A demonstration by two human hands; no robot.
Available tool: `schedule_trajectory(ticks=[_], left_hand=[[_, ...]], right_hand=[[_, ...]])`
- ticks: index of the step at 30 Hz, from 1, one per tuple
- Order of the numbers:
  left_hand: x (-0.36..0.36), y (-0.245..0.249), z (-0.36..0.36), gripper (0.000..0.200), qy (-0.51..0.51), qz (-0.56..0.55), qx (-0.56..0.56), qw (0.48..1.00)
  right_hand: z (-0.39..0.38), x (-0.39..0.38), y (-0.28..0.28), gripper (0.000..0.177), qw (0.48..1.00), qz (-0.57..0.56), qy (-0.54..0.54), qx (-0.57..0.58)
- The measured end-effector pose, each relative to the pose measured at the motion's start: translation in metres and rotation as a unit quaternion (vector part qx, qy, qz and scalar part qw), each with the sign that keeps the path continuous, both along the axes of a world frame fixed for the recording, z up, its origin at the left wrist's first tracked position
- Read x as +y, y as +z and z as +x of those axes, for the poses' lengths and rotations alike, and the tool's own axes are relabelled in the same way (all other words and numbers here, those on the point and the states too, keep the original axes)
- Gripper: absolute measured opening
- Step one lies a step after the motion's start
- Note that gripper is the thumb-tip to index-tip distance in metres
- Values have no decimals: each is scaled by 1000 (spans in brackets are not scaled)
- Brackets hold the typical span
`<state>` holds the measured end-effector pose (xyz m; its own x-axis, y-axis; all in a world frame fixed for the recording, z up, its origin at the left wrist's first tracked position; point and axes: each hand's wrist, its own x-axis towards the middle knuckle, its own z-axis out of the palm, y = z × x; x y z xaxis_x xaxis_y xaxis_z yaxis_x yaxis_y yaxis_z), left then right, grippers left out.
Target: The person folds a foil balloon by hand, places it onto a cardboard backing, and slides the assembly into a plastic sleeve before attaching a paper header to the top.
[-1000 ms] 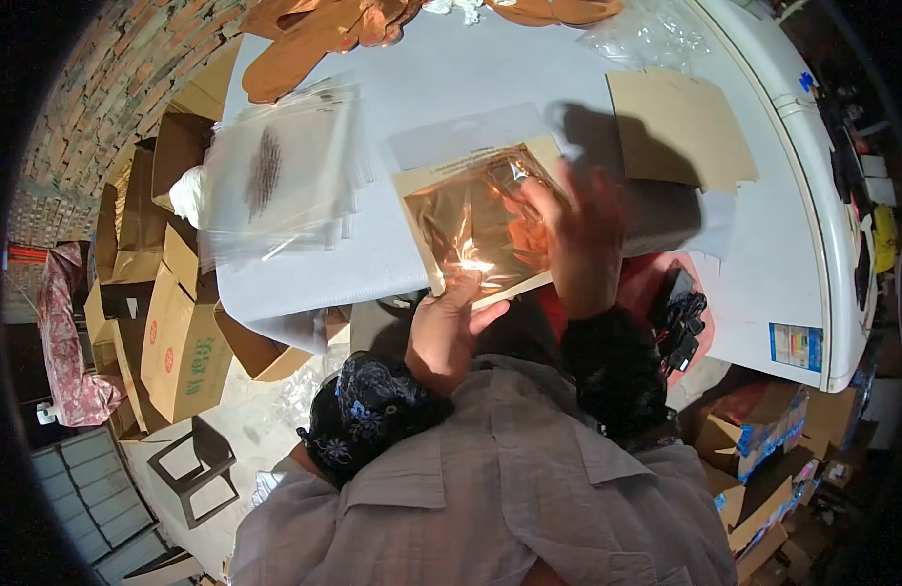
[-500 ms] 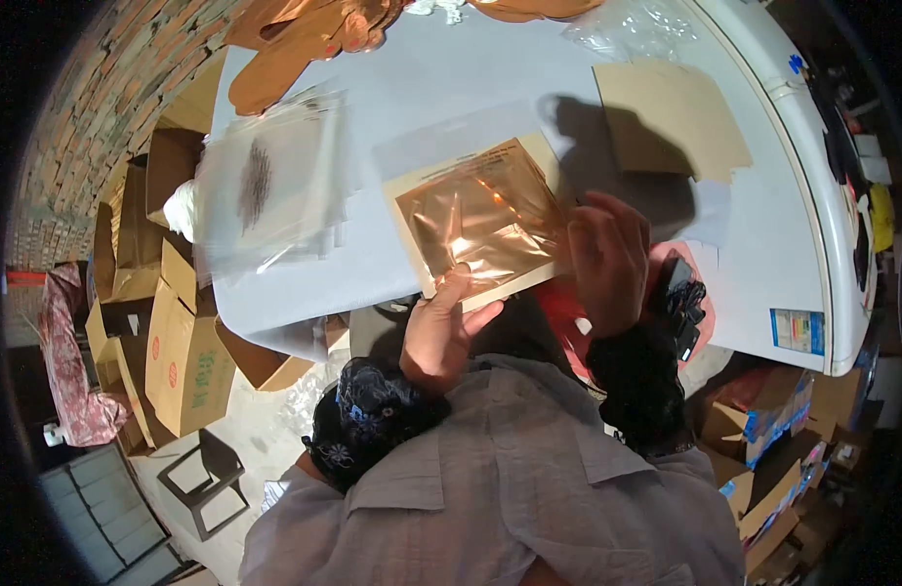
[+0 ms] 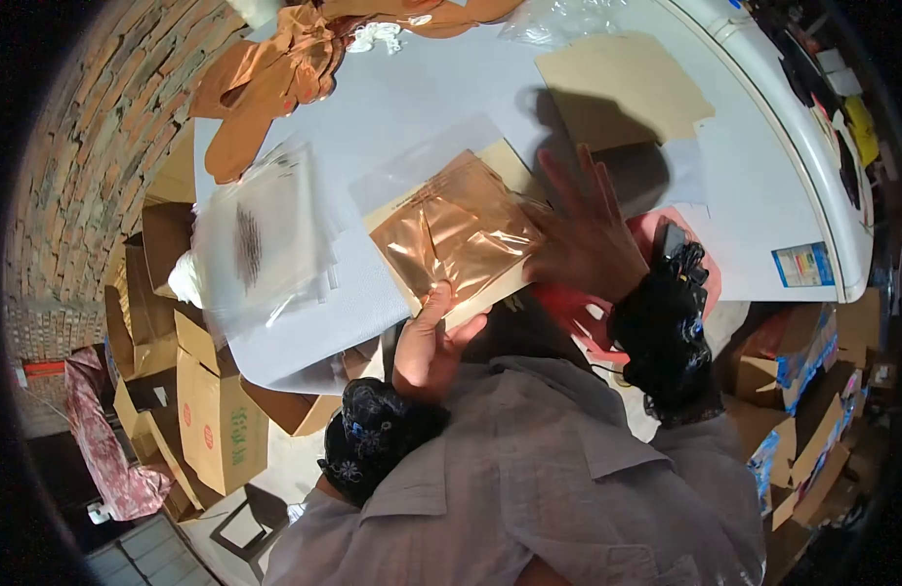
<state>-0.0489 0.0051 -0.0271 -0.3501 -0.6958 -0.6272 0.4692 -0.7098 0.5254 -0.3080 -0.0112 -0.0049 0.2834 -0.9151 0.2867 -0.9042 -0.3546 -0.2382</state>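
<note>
A clear bag holding a cardboard sheet and a shiny copper-coloured foil piece [image 3: 451, 230] lies at the near edge of the white table [image 3: 422, 98]. My left hand [image 3: 427, 342] pinches the bag's near edge, thumb on top. My right hand [image 3: 588, 239] is spread flat, fingers apart, against the bag's right side, holding nothing. Both wrists wear dark sleeve covers.
A stack of clear plastic bags [image 3: 261, 234] lies to the left on the table. Brown leather-like cutouts [image 3: 275, 78] sit at the far edge, a cardboard sheet [image 3: 622, 88] at the far right. Cardboard boxes [image 3: 212, 420] stand on the floor at left and right.
My right hand has come off the foil's top and moved to the bag's right side, fingers now spread. The view has shifted, and the bag sits more tilted.
</note>
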Motion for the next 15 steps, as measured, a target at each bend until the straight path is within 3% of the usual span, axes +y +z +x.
schedule_trajectory(ticks=[3, 7, 10, 13, 14, 15], left_hand=[[-4, 11, 0, 36, -27, 1, -25, 999], [-6, 22, 1, 41, -64, 8, -66, 996], [-7, 16, 8, 51, -107, -6, -25, 994], [6, 44, 25, 52, -138, 13, -141, 980], [0, 43, 50, 50, -325, -18, -279, 903], [2, 69, 43, 41, -358, -97, -409, 834]], right_hand=[[1, -3, -7, 79, 999, -14, 28, -18], [7, -3, -13, 75, 999, 32, 1, -17], [12, -5, -17, 75, 997, 64, -27, -40], [18, -6, -16, 75, 995, 81, -42, -36], [18, -5, -17, 75, 996, 69, -42, -27], [18, -5, -18, 75, 997, 55, -45, -18]])
